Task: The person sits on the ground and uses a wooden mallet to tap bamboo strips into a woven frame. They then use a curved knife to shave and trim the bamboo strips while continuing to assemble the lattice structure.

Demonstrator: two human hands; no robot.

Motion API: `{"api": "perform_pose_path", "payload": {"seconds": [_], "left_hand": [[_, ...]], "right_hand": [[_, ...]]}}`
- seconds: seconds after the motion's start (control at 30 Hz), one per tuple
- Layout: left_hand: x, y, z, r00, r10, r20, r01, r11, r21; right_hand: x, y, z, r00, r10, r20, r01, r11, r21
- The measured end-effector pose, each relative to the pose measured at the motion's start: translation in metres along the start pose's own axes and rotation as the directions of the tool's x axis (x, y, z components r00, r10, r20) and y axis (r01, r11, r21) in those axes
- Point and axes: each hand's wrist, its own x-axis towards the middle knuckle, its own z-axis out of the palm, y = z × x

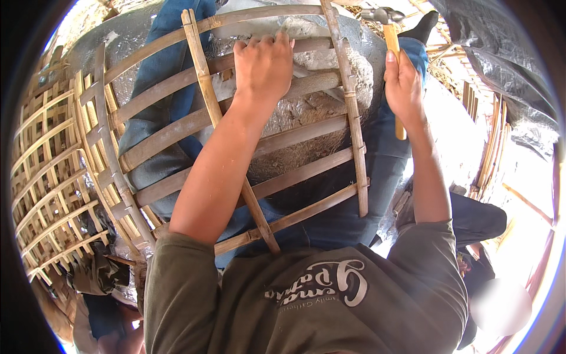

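Left hand [263, 74], 12 o'clock: clenched over a slat [312, 44] of the split-bamboo lattice [303, 134], which spans the centre above blue jeans [386, 159]. Right hand [405, 88], 2 o'clock: grasping a wooden-handled hammer [391, 38], head toward 12. Beyond: second bamboo lattice [52, 194], 9 o'clock; black plastic sheet [501, 65], outer 2 o'clock.

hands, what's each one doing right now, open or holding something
Left hand: closed over a slat of the frame.
Right hand: closed, holding a hammer.
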Motion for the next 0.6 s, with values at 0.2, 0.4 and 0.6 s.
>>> {"api": "perform_pose_path", "payload": {"seconds": [0.2, 0.4, 0.6], "left_hand": [[-0.001, 0.0, -0.002, 0.999, -0.005, 0.046, 0.004, 1.0, 0.031], [0.0, 0.0, -0.003, 0.989, -0.047, 0.139, 0.045, 0.999, 0.018], [0.001, -0.003, 0.002, 1.0, -0.006, -0.005, 0.006, 0.999, 0.031]], "right_hand": [[0.004, 0.005, -0.004, 1.0, -0.003, -0.021, 0.002, 1.0, -0.025], [0.023, 0.003, -0.006, 0.987, -0.151, -0.05, 0.151, 0.989, 0.006], [0.041, 0.015, -0.01, 0.988, -0.097, 0.123, 0.104, 0.993, -0.048]]}}
